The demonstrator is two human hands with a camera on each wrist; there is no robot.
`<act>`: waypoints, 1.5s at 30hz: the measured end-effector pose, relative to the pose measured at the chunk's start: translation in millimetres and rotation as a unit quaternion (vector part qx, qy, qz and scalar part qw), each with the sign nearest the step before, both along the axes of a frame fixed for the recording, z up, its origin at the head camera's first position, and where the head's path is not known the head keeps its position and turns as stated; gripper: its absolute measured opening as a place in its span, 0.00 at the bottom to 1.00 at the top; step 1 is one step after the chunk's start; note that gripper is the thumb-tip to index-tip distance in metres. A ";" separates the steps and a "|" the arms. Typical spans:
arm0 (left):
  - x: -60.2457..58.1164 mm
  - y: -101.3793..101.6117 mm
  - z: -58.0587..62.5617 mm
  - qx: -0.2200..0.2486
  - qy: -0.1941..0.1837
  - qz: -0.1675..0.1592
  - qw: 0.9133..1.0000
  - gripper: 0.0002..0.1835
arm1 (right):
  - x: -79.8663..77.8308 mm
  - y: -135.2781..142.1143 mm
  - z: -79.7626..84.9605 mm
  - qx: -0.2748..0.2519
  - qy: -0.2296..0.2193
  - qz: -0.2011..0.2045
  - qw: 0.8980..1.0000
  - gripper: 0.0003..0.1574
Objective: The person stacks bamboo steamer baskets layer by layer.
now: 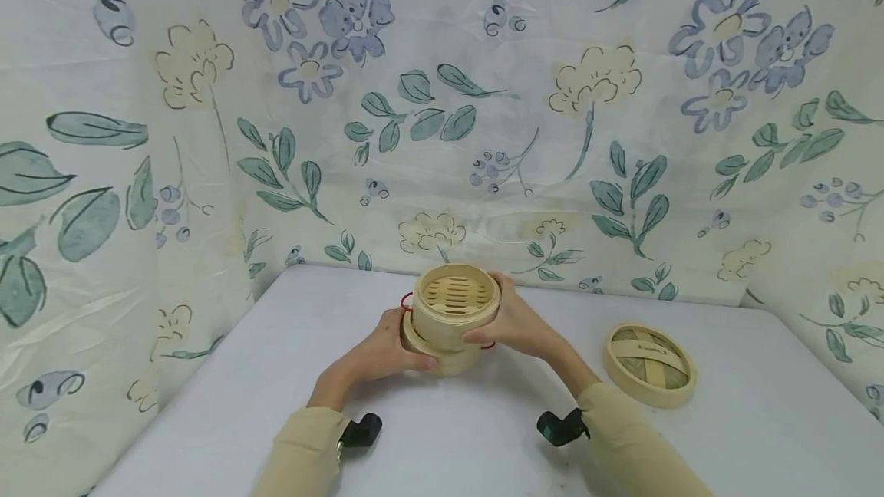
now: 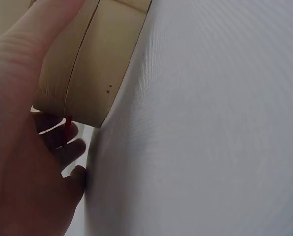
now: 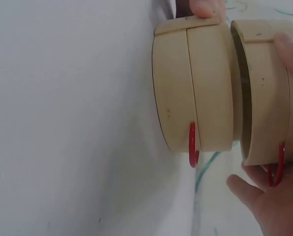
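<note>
My right hand (image 1: 521, 320) grips the upper bamboo steamer basket (image 1: 442, 328) by its right side, thumb in front and fingers behind. Its slatted floor faces up. Below it sits the lower bamboo steamer basket (image 1: 456, 363) on the table, held at its left by my left hand (image 1: 380, 355), with the thumb across the front wall. In the right wrist view the upper basket (image 3: 267, 98) stands slightly apart from the lower one (image 3: 210, 88), its rim tipped a little. A red loop (image 3: 192, 145) hangs from the lower basket's side, and another red loop (image 3: 279, 167) from the upper's.
To the right on the white table (image 1: 483, 436) lies a round bamboo steamer lid (image 1: 652, 370) with a woven top and a strap across it. A floral cloth (image 1: 442, 167) hangs behind and beside the table. Small black cameras (image 1: 362, 430) sit at both wrists.
</note>
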State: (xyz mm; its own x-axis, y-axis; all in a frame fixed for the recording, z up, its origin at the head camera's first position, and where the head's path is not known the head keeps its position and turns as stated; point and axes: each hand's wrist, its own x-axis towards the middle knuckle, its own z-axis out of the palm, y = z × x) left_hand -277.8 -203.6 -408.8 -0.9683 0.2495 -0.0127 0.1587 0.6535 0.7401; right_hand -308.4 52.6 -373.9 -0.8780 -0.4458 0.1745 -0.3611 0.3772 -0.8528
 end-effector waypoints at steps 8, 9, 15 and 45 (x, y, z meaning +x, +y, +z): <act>0.3 0.0 0.6 -0.015 0.003 0.017 1.000 0.58 | -2.8 -8.1 -0.8 0.006 -0.007 0.012 1.000 0.72; 0.5 -0.1 0.8 -0.015 0.001 0.017 1.000 0.58 | -3.5 -8.5 -1.0 0.007 -0.007 0.011 1.000 0.72; -0.2 0.1 -0.4 -0.021 -0.008 0.016 1.000 0.64 | -6.1 -10.1 -2.7 0.009 0.000 0.006 1.000 0.74; -0.9 0.6 -3.9 0.016 -0.002 0.029 0.999 0.58 | 8.0 -30.3 -16.7 -0.022 0.041 -0.039 0.998 0.72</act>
State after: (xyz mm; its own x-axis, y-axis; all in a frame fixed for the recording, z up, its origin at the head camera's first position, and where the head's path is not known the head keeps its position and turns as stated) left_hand -278.6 -202.9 -412.7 -0.9812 0.1928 -0.0094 0.1181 0.6383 0.7607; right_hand -300.5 22.3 -390.5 -0.8913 -0.3673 0.2657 -0.4019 0.3689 -0.8381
